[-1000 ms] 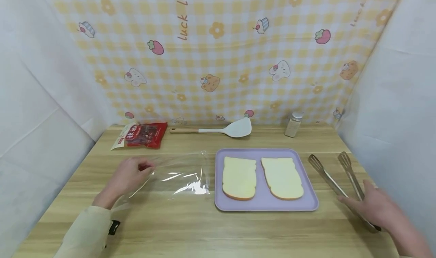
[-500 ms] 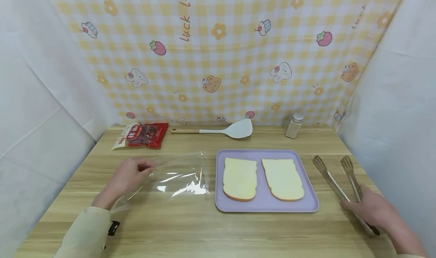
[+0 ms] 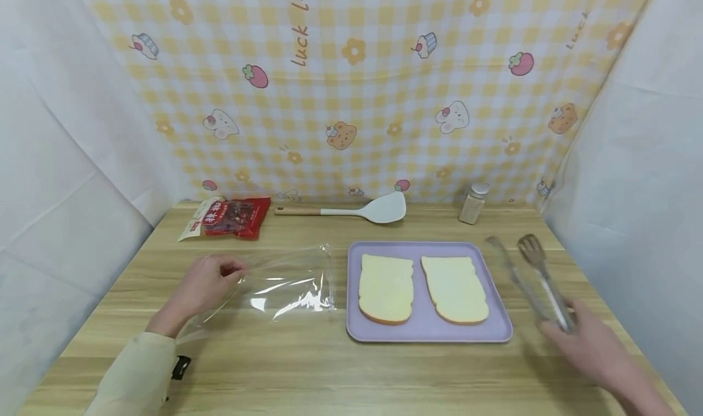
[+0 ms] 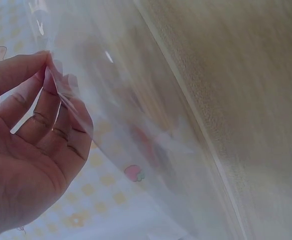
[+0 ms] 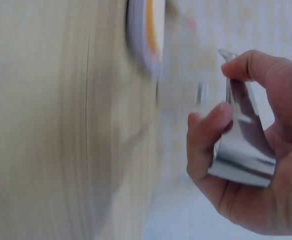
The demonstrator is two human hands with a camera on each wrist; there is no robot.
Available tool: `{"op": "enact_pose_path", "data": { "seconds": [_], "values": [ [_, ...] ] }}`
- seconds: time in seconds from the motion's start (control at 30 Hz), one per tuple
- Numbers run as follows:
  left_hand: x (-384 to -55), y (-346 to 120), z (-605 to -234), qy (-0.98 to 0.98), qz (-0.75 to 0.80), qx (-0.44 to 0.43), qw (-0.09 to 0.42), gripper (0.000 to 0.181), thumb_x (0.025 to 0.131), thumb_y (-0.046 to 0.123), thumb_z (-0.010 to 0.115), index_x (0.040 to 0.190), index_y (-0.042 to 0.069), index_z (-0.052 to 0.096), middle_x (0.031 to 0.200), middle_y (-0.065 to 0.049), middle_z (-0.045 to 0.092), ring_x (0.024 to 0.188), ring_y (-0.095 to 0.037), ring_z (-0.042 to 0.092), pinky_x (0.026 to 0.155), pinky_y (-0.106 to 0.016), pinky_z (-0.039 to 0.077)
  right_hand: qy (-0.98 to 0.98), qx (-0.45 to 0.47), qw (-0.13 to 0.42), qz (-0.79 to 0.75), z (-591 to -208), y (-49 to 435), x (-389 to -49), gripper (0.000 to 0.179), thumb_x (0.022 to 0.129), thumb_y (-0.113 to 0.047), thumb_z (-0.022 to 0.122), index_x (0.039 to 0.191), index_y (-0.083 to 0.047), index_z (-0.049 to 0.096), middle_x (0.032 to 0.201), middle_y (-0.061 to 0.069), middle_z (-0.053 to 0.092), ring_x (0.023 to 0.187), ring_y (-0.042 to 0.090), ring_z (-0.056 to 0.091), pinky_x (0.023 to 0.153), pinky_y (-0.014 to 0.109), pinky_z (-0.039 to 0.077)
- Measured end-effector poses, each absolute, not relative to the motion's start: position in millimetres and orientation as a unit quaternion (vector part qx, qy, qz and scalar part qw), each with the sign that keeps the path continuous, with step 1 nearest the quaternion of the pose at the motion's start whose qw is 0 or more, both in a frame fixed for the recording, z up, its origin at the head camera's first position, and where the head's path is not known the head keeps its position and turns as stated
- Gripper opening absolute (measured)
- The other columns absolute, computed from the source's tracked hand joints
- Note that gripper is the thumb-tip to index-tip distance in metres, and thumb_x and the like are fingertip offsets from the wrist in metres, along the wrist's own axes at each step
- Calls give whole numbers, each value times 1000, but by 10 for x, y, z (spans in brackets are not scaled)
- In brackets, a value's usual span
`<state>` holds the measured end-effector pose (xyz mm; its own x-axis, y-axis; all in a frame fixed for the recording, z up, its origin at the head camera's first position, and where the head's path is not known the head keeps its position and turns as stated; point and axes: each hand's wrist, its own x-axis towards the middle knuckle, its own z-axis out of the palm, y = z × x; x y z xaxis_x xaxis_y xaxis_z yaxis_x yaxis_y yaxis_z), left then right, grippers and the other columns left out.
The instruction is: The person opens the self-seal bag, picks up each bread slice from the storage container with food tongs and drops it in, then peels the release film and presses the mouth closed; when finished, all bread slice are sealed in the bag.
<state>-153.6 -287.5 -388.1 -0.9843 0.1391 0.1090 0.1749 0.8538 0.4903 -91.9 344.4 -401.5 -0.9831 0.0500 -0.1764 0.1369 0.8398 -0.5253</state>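
Observation:
My left hand [image 3: 205,288] pinches the edge of a clear plastic bag [image 3: 291,288] between thumb and fingertips; the left wrist view shows the film [image 4: 136,100] stretching away from the pinch. On the right, my right hand [image 3: 590,346] grips metal tongs [image 3: 549,288], their slotted ends spread apart and pointing away from me. Thumb and fingers curl round the tongs [image 5: 245,130] in the right wrist view. Between the hands lies a lilac tray [image 3: 428,332] bearing two bread slices [image 3: 387,288] side by side.
Along the back stand or lie a red food packet [image 3: 233,218], a white spatula [image 3: 384,208] with a wooden handle, and a small jar [image 3: 473,204] with a pale lid. A patterned cloth [image 3: 351,99] hangs behind the wooden table [image 3: 307,373], with white sheets at both sides.
My right hand has taken hold of the tongs and lifted them off the table, shifting them a little left and forward. The left hand and the bag have stayed nearly still.

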Motion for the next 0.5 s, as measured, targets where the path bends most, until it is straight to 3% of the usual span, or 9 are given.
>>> {"op": "enact_pose_path", "data": {
  "seconds": [0.1,0.3,0.5],
  "values": [
    [-1524,-2885,-3874,-963,-256,-82,32,13,101,15,71,102,6,79,89,-3,74,78,-13,56,68,-31,45,940,42,106,-323,-3988,3048,-761,88,103,-38,67,162,7,17,96,17,64,65,17,56,52,30,49],
    [-1527,-2851,-3867,-963,-257,-82,15,14,102,15,69,104,6,79,85,0,72,73,-14,53,66,-30,43,904,39,146,-401,-4087,2428,-433,92,97,-32,76,167,-18,18,81,6,57,55,14,54,49,29,47],
    [-1541,-2835,-3863,-961,-263,-86,15,14,102,15,69,105,5,79,87,0,73,76,-14,56,69,-32,46,899,30,148,-411,-4229,2084,-304,93,92,-31,81,165,-16,25,80,1,53,58,8,47,54,24,40]
  ]
}}
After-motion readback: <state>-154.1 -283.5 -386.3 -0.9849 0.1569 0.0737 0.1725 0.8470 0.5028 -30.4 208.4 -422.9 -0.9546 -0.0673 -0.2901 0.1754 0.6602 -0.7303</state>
